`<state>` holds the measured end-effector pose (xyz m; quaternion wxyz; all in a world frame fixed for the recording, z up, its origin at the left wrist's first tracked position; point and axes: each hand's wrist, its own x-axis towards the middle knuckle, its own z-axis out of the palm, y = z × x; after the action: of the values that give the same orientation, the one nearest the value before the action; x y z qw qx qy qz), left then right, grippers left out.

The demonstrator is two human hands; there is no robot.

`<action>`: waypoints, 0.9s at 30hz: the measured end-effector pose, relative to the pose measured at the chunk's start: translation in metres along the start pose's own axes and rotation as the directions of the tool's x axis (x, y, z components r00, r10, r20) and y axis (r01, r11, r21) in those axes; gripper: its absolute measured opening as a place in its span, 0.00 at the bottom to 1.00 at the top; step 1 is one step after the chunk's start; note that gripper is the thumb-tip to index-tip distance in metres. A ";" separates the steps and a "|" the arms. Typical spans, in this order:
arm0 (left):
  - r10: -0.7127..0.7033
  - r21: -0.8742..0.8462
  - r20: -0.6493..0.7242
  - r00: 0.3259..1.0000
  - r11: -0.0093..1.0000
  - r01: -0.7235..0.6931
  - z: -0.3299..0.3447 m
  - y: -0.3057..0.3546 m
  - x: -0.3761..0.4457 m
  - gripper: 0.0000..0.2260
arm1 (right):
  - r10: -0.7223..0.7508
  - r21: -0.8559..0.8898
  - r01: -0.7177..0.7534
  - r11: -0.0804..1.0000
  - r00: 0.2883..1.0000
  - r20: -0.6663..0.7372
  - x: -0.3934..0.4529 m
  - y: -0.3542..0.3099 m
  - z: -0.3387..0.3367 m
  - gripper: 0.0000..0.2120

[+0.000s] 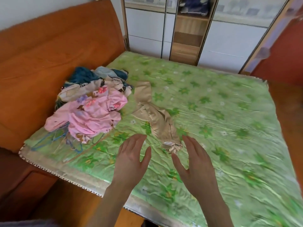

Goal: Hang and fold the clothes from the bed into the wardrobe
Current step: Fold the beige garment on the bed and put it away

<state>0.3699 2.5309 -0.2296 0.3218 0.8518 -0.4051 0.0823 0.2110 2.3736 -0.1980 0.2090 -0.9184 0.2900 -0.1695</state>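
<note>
Beige garment [154, 115] between open grips — seemingly untouched.

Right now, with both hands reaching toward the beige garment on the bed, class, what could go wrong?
1. The beige garment lies twisted, so it may fold unevenly unless spread flat first.
2. Thin hangers lie tangled under the clothes pile; pulling one could drag clothes off the bed edge.
3. Both the left hand and right hand are open, gripping nothing yet.
</note>
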 end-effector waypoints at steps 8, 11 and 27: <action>0.064 -0.010 0.157 0.986 0.998 -0.063 0.071 -0.047 0.054 0.20 | 0.214 0.025 -0.217 0.976 0.973 0.086 0.049 0.055 0.071 0.37; 0.075 -0.014 0.190 0.979 0.997 -0.073 0.102 -0.064 0.070 0.19 | 0.276 0.001 -0.278 0.961 0.953 0.128 0.070 0.075 0.091 0.37; 0.037 0.062 0.539 0.842 0.995 -0.084 0.351 -0.159 0.095 0.23 | 0.582 -0.133 -0.569 0.812 0.765 0.277 0.120 0.216 0.273 0.36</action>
<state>0.5085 2.3287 -0.5414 0.1571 0.8403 -0.5018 -0.1322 0.3222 2.2180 -0.5124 0.2739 -0.8042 0.5248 0.0526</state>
